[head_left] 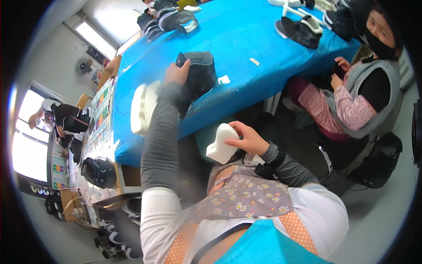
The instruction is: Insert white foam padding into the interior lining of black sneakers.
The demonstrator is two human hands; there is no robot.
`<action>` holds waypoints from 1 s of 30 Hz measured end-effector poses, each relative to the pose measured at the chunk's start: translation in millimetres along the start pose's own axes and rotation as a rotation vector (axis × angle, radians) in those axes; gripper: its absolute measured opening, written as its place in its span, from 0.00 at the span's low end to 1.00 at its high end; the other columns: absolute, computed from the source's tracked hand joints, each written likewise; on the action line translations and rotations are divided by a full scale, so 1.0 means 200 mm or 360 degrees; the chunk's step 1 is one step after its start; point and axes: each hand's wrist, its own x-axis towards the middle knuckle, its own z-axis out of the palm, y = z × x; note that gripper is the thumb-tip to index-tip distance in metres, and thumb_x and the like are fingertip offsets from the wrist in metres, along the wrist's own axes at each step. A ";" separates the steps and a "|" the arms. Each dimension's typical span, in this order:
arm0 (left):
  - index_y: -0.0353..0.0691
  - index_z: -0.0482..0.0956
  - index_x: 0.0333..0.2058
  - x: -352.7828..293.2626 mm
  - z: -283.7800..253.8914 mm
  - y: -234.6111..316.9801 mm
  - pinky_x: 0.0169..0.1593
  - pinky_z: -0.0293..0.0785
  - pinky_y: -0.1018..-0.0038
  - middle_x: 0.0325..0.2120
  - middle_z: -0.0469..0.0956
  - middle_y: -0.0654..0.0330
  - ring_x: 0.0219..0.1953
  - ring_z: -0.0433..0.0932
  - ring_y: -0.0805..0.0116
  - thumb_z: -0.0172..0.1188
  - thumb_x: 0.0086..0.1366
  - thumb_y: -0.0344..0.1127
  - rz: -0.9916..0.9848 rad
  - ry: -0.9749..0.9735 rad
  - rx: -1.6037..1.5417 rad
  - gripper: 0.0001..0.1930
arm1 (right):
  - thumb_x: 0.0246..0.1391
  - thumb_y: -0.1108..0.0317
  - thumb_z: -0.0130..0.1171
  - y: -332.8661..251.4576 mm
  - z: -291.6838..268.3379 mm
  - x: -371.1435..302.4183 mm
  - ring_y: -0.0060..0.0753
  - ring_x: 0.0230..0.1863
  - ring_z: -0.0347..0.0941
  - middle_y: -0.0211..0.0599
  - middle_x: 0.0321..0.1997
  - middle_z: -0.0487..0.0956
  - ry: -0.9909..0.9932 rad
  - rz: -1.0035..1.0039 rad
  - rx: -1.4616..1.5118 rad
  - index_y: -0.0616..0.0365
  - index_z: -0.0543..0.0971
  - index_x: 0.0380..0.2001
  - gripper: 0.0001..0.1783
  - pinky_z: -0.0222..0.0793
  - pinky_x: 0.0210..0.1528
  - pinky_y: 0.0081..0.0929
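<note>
My left hand [176,73] reaches over the table's near edge, its fingers closed on the upper part of a black boot [200,75] with a grey lining at its wide opening. Held off the table by my right hand [250,140] is a white foam shoe insert [221,144], with the thumb on its near face and the fingers behind it. Just left of my left forearm, white foam inserts [140,110] stand side by side at the edge of the blue-covered table [176,46].
Black shoes [173,21] sit at the far left of the table, and more shoes [303,31] at the far right. A seated person [360,94] is close on my right. Another person [57,116] works at a side bench on the left. A black bag [378,160] rests at the right.
</note>
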 end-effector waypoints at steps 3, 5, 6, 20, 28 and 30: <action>0.27 0.79 0.36 0.03 -0.02 0.03 0.48 0.70 0.59 0.33 0.79 0.38 0.41 0.77 0.43 0.52 0.54 0.54 0.0037 -0.0118 0.0340 0.29 | 0.51 0.67 0.63 -0.10 -0.12 -0.01 0.30 0.49 0.71 0.40 0.46 0.75 -0.0226 0.0030 0.0162 0.56 0.60 0.60 0.35 0.66 0.53 0.29; 0.29 0.80 0.37 0.11 -0.06 -0.04 0.47 0.71 0.59 0.33 0.79 0.40 0.40 0.78 0.44 0.53 0.54 0.52 0.0156 -0.0110 0.0421 0.27 | 0.52 0.68 0.62 -0.26 -0.14 0.03 0.26 0.48 0.70 0.38 0.44 0.76 -0.0648 -0.0051 0.0437 0.54 0.52 0.66 0.42 0.66 0.52 0.28; 0.32 0.80 0.38 0.14 -0.08 -0.10 0.46 0.72 0.59 0.33 0.80 0.42 0.39 0.78 0.46 0.53 0.54 0.51 0.0254 -0.0101 0.0508 0.25 | 0.51 0.69 0.63 -0.39 -0.12 0.06 0.27 0.47 0.70 0.39 0.45 0.76 -0.0882 -0.0188 0.0372 0.53 0.46 0.68 0.48 0.66 0.51 0.28; 0.52 0.77 0.52 0.05 -0.18 -0.24 0.51 0.72 0.70 0.46 0.78 0.54 0.43 0.78 0.58 0.54 0.60 0.26 0.1012 -0.0569 0.0143 0.21 | 0.46 0.71 0.65 -0.28 -0.05 0.14 0.26 0.49 0.70 0.34 0.46 0.75 -0.0638 -0.0191 -0.0108 0.61 0.68 0.52 0.29 0.65 0.53 0.26; 0.39 0.56 0.63 -0.37 -0.17 -0.28 0.61 0.59 0.64 0.57 0.65 0.45 0.60 0.64 0.52 0.63 0.57 0.48 0.0522 0.0307 -0.0829 0.40 | 0.49 0.68 0.65 -0.16 -0.11 0.12 0.26 0.49 0.70 0.34 0.46 0.74 -0.0416 -0.0076 0.0091 0.61 0.68 0.51 0.27 0.66 0.51 0.25; 0.36 0.56 0.62 -0.57 -0.07 -0.30 0.63 0.54 0.62 0.59 0.62 0.45 0.62 0.59 0.52 0.64 0.58 0.47 0.0228 0.0428 -0.0976 0.39 | 0.50 0.68 0.65 -0.14 -0.09 0.14 0.24 0.50 0.69 0.33 0.47 0.73 -0.0366 -0.0082 0.0280 0.61 0.67 0.52 0.27 0.65 0.52 0.24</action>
